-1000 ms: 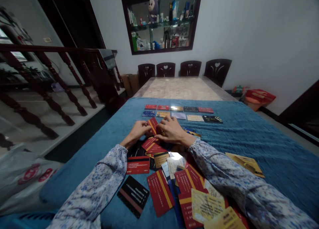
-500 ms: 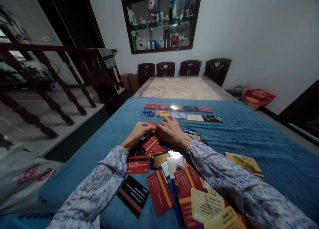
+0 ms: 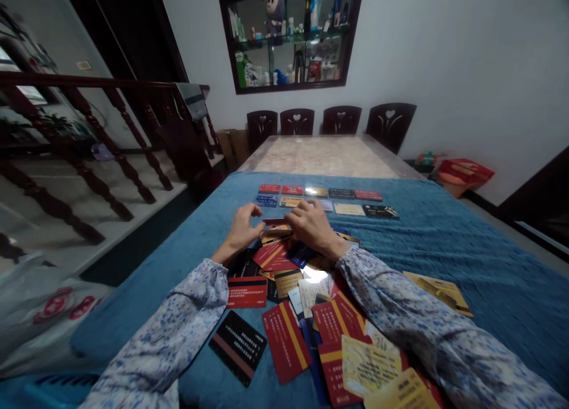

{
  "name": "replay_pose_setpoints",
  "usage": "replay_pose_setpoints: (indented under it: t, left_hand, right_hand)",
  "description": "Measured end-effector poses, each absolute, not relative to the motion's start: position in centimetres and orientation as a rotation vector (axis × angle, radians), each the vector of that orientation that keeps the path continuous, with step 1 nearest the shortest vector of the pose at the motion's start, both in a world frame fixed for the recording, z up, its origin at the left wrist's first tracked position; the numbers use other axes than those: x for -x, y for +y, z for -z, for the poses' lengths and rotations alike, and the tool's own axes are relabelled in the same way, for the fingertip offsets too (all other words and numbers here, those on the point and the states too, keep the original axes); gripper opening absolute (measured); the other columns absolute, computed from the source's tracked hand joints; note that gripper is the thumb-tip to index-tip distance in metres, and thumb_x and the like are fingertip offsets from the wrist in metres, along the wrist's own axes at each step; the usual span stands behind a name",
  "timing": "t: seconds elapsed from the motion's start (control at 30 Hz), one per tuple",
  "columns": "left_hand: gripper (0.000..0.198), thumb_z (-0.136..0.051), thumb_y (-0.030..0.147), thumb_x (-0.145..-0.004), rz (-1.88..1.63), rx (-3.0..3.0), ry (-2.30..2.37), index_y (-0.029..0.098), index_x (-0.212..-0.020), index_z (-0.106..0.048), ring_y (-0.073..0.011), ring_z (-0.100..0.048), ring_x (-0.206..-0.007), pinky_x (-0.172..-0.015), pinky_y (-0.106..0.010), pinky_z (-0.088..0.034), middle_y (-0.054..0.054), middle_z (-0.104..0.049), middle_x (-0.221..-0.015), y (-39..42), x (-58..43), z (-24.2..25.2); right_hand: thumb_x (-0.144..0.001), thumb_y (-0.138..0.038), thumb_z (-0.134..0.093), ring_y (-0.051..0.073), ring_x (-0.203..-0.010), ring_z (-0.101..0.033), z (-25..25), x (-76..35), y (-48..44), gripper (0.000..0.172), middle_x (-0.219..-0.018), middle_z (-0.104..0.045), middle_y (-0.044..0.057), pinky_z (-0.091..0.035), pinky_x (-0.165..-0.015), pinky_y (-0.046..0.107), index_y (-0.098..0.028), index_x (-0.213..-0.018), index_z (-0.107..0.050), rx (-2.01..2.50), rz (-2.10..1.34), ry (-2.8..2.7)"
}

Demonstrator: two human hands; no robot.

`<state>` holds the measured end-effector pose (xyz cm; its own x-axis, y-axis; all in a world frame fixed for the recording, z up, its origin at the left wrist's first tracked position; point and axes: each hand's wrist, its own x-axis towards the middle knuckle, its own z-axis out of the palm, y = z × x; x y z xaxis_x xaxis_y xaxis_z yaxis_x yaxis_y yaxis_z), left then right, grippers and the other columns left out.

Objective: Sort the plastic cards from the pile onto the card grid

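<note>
My right hand [image 3: 312,228] pinches the right end of a red card [image 3: 272,221], which is tilted so that mostly its thin edge shows. Just left of that card, my left hand [image 3: 242,226] has thumb and fingers apart with nothing between them. Below both hands spreads a loose pile of cards, among them a red card with a yellow stripe [image 3: 287,342], a black card [image 3: 238,348] and a pale gold card [image 3: 371,364]. Beyond the hands, several cards lie face up in two rows, with a black card [image 3: 380,211] at the near row's right end.
A blue cloth [image 3: 191,219] covers the near part of the long table [image 3: 311,154]. One gold card [image 3: 440,291] lies apart, beyond my right sleeve. Dark chairs [image 3: 342,121] stand at the far end, and a white plastic bag [image 3: 44,314] is at the left.
My left hand has let go of the red card and drawn slightly left, its fingers spreading. The card has tipped from showing its face to nearly edge-on in my right hand.
</note>
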<state>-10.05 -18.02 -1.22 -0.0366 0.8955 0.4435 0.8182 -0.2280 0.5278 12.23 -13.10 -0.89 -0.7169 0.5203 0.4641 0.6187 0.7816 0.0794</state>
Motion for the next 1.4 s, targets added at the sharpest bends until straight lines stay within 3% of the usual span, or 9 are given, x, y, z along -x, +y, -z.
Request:
replay_pose_setpoints:
  t: [0.17,0.53,0.7,1.0,1.3,1.4]
  left_hand:
    - [0.013,-0.057,0.021,-0.084,-1.043,-2.193,1.783,0.021,-0.092,-0.067,-0.0242,-0.064,-0.098,-0.095,-0.039,-0.050,-0.004,-0.074,-0.097,-18.1,10.1,1.5]
    - [0.011,-0.062,0.017,-0.083,-1.071,-2.215,1.780,0.021,-0.089,-0.070,-0.0218,-0.067,-0.094,-0.093,-0.036,-0.053,-0.002,-0.075,-0.090,-17.8,10.4,2.2]
    - [0.020,-0.059,0.010,-0.082,-1.061,-2.286,1.764,0.021,-0.095,-0.069,-0.0211,-0.067,-0.094,-0.093,-0.035,-0.053,-0.002,-0.074,-0.091,-17.7,10.6,2.8]
    - [0.040,-0.061,0.011,-0.080,-0.852,-2.327,1.833,0.020,-0.119,-0.064,-0.0257,-0.066,-0.098,-0.096,-0.042,-0.053,-0.006,-0.072,-0.101,-17.6,10.6,3.5]
    - [0.047,-0.063,0.013,-0.079,-0.825,-2.261,1.870,0.019,-0.126,-0.064,-0.0255,-0.067,-0.100,-0.098,-0.043,-0.053,-0.007,-0.073,-0.104,-17.2,10.7,3.9]
    - [0.049,-0.066,0.016,-0.079,-0.862,-2.228,1.851,0.018,-0.128,-0.065,-0.0241,-0.068,-0.096,-0.096,-0.040,-0.055,-0.007,-0.072,-0.103,-17.1,11.0,3.9]
  right_hand:
    - [-0.104,-0.024,-0.047,0.027,-0.102,-0.052,0.9,-12.4,-12.7,0.030,-0.097,-0.076,0.013,-0.026,-0.095,0.044,-0.020,-0.099,-0.077,0.870,0.265,-2.562]
    - [-0.098,-0.017,-0.054,0.027,-0.107,-0.057,2.1,-12.4,-12.1,0.030,-0.116,-0.078,0.013,-0.033,-0.090,0.039,-0.021,-0.123,-0.070,0.889,0.251,-2.515]
    - [-0.098,-0.017,-0.053,0.028,-0.108,-0.060,1.9,-12.2,-12.6,0.030,-0.114,-0.078,0.012,-0.034,-0.091,0.040,-0.021,-0.123,-0.069,0.966,0.208,-2.610]
    - [-0.099,-0.021,-0.051,0.031,-0.120,-0.059,1.7,-12.0,-13.1,0.046,-0.127,-0.073,0.016,-0.035,-0.097,0.043,-0.020,-0.145,-0.056,1.101,0.097,-2.673]
    - [-0.102,-0.026,-0.047,0.034,-0.126,-0.052,1.4,-11.9,-13.2,0.041,-0.132,-0.065,0.020,-0.039,-0.096,0.045,-0.016,-0.141,-0.058,1.141,0.030,-2.691]
    - [-0.101,-0.032,-0.054,0.034,-0.125,-0.052,1.2,-11.9,-13.1,0.047,-0.134,-0.063,0.021,-0.040,-0.096,0.045,-0.015,-0.144,-0.055,1.119,0.019,-2.687]
